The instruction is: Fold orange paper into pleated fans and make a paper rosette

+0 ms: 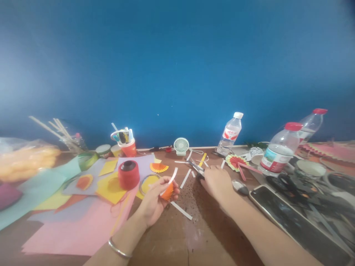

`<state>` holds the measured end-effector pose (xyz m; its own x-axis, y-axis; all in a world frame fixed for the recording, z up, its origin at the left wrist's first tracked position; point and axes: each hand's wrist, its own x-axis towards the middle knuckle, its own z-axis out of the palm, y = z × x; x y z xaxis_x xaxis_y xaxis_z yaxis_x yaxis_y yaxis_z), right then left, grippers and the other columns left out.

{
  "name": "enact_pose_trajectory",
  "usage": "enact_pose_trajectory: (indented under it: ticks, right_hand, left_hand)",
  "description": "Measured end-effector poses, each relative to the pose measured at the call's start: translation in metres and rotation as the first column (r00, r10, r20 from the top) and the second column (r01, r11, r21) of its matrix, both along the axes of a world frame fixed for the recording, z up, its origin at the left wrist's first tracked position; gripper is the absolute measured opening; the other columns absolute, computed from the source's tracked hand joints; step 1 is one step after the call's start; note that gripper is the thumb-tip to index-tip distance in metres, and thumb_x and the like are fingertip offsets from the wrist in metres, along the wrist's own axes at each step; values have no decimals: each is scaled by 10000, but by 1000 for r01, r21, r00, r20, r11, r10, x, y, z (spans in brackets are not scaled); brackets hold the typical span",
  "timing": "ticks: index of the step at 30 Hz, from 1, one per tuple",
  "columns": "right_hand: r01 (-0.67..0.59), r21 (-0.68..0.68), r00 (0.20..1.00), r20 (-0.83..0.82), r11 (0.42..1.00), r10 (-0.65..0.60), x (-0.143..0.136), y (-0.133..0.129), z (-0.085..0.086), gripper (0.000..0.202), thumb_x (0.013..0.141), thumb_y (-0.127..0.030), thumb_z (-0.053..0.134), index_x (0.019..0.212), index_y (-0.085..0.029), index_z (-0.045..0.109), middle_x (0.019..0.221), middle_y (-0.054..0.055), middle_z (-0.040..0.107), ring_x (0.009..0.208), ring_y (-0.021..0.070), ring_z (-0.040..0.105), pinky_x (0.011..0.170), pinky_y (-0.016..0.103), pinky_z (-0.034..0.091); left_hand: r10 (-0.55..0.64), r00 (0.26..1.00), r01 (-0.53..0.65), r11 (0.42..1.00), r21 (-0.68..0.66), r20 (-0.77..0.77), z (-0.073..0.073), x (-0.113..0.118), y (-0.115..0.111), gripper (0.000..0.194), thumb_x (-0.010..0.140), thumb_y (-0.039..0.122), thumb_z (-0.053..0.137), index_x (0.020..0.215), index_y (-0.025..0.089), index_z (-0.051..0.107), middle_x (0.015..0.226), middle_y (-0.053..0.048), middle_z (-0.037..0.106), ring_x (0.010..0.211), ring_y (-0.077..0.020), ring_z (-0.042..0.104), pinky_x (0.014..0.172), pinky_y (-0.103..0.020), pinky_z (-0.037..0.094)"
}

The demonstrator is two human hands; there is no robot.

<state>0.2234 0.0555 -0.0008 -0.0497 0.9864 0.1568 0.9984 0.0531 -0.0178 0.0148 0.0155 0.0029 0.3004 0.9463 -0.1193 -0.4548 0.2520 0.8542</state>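
My left hand (156,201) is closed on a small orange pleated paper fan (167,192), and a white paper strip (173,175) sticks up from its edge. To the right, my right hand (217,184) is closed around the dark handle of a pair of scissors (195,167), whose blades point away to the upper left, low over the table. Part of the handle is hidden under my fingers. Loose white strips (181,210) lie between and below the hands. Another orange pleated fan (159,167) rests beyond my left hand.
A red spool (129,175) stands on coloured paper sheets (80,229) at left. Behind are a cup of pens (128,148) and a small fan (181,146). Water bottles (280,149), a spoon (240,187), a phone (294,221) and black scissors (288,188) crowd the right.
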Motion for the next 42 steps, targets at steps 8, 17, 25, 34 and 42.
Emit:
enact_pose_trajectory:
  ticks: [8, 17, 25, 34, 42]
  right_hand:
    - [54, -120, 995, -79, 991, -63, 7, 7, 3, 298, 774, -311, 462, 938, -105, 601, 953, 168, 590, 938, 271, 529, 716, 326, 380]
    - [78, -156, 990, -102, 985, -94, 8, 9, -1, 338, 775, -373, 434, 898, -117, 617, 915, 152, 593, 866, 276, 570, 668, 341, 413]
    - [77, -166, 989, -112, 983, -97, 2, 5, 2, 277, 753, -341, 466, 896, -140, 592, 915, 138, 591, 860, 277, 586, 654, 344, 429]
    - [129, -152, 982, -121, 980, -148, 4, 8, 3, 238, 802, -327, 429, 921, -161, 549, 786, 114, 631, 733, 260, 623, 586, 319, 418]
    - [25, 50, 910, -415, 998, -2, 9, 14, -3, 166, 730, -174, 493, 875, -193, 572, 865, 66, 646, 828, 212, 592, 689, 275, 394]
  left_hand:
    - [11, 971, 28, 987, -158, 238, 1, -3, 4, 137, 804, 223, 511, 895, 149, 582, 858, -37, 595, 887, -205, 587, 773, -349, 477]
    - [86, 990, -66, 983, -171, 110, -8, -5, 6, 146, 783, 232, 543, 912, 163, 552, 829, -57, 638, 694, -144, 610, 593, -251, 484]
    - [105, 994, -97, 981, -165, 37, -9, -4, 7, 119, 758, 234, 579, 841, 154, 548, 865, -67, 642, 754, -158, 623, 641, -268, 504]
    - [116, 993, -112, 988, -103, 32, -10, -5, 9, 128, 733, 239, 613, 817, 178, 538, 729, 22, 542, 551, -50, 512, 449, -146, 400]
    - [111, 988, -99, 989, -114, 105, -12, -7, 11, 99, 756, 217, 591, 805, 146, 541, 723, 6, 522, 556, -47, 477, 445, -143, 381]
